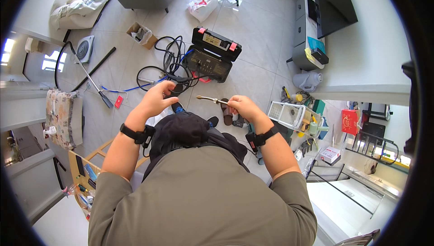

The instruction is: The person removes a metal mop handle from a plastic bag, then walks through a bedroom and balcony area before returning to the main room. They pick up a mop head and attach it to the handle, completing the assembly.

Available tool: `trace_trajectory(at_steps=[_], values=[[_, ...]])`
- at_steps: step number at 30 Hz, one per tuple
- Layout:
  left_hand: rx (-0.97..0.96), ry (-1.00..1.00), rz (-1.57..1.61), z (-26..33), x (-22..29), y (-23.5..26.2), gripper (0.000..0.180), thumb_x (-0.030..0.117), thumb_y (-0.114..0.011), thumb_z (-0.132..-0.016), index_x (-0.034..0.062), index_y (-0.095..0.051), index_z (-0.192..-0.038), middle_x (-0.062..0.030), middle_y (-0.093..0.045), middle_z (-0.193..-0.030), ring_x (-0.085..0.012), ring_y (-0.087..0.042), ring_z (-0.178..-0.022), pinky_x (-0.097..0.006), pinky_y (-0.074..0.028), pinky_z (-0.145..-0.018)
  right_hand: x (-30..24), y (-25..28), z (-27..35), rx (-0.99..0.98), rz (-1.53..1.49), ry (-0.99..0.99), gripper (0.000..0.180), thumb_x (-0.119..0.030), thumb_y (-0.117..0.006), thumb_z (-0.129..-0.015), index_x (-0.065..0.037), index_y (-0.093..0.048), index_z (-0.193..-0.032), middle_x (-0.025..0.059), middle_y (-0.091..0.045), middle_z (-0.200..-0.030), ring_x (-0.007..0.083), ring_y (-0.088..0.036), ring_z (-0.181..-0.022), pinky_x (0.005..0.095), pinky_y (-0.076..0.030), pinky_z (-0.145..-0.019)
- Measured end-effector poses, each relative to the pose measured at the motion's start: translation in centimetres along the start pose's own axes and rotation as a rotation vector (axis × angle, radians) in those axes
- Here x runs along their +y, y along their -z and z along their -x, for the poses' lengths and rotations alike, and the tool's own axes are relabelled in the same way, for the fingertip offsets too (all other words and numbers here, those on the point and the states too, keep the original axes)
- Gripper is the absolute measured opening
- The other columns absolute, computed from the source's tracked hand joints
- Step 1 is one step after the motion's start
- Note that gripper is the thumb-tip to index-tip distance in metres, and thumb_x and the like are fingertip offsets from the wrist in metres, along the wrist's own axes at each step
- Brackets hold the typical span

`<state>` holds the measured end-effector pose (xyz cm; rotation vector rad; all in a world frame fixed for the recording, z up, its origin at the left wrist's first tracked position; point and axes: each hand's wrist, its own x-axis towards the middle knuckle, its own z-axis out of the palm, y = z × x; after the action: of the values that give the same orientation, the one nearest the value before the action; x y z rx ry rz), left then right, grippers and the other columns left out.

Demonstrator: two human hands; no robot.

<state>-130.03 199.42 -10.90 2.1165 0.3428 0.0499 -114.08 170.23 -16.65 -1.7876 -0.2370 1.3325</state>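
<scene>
My right hand [244,106] grips a thin metal spray wand [210,99] with a brass-coloured tip. The wand lies roughly level and its tip points left toward my other hand. My left hand [157,100] is raised with thumb and fingers apart, and nothing shows between them. Beyond it on the floor lie loops of black hose [168,55]. They run to an open black case-like machine [209,64] whose lid [216,42] is tilted back. My shoes are partly visible below the hands.
At the left are a long-handled tool [92,81], a small fan-like appliance [84,49] and a patterned covered stool [64,118]. A cardboard box [141,35] and plastic bag [202,6] stand farther off. On the right are a white basket [286,115], a jug [308,81] and a cabinet [300,22].
</scene>
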Motion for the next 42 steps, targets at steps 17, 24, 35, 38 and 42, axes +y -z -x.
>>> trace_trajectory(at_steps=[17,24,35,38,42], values=[[-0.088,0.75,0.088,5.3,-25.2,-2.6,0.015,0.017,-0.053,-0.086,0.0025,-0.056,-0.085,-0.0126,-0.059,-0.069,-0.0247,-0.06,-0.066,-0.035,-0.046,-0.062,9.9,6.6,-23.7,0.272,0.569,-0.42,0.027,-0.025,-0.062,-0.077,-0.002,-0.067,-0.089,0.018,-0.066,-0.086,0.0333,-0.063,-0.082,0.0407,-0.048,-0.074],[-0.104,0.998,0.091,3.8,-29.5,-8.1,0.017,0.017,-0.061,-0.083,0.001,-0.057,-0.081,-0.0091,-0.056,-0.065,-0.0193,-0.053,-0.06,-0.031,-0.044,-0.059,16.0,8.6,-43.3,0.252,0.826,-0.356,0.022,-0.022,-0.06,-0.079,-0.003,-0.065,-0.09,0.0191,-0.064,-0.096,0.0366,-0.059,-0.094,0.0434,-0.047,-0.083],[0.131,1.379,0.284,3.9,-37.0,-15.6,0.015,0.016,-0.058,-0.089,0.0016,-0.055,-0.085,0.0019,-0.051,-0.064,-0.0063,-0.046,-0.058,-0.022,-0.038,-0.054,26.5,9.8,-64.9,0.416,0.726,-0.261,0.012,-0.02,-0.061,-0.081,-0.01,-0.064,-0.086,0.0156,-0.065,-0.089,0.0335,-0.061,-0.089,0.041,-0.048,-0.077],[0.141,1.41,0.264,4.0,-37.6,-15.8,0.015,0.016,-0.058,-0.089,0.0019,-0.055,-0.085,0.0015,-0.052,-0.065,-0.0065,-0.047,-0.059,-0.022,-0.039,-0.055,28.0,10.1,-66.9,0.46,0.717,-0.289,0.016,-0.02,-0.06,-0.082,-0.01,-0.064,-0.094,0.0153,-0.065,-0.091,0.0332,-0.061,-0.09,0.0393,-0.048,-0.077],[0.161,1.391,0.278,3.4,-37.7,-15.5,0.014,0.015,-0.055,-0.09,0.0019,-0.056,-0.086,0.001,-0.052,-0.065,-0.0069,-0.049,-0.061,-0.022,-0.04,-0.057,29.0,9.7,-67.3,0.527,0.531,-0.248,0.03,-0.021,-0.063,-0.08,-0.004,-0.063,-0.104,0.0154,-0.066,-0.095,0.0304,-0.062,-0.09,0.0359,-0.048,-0.079]])
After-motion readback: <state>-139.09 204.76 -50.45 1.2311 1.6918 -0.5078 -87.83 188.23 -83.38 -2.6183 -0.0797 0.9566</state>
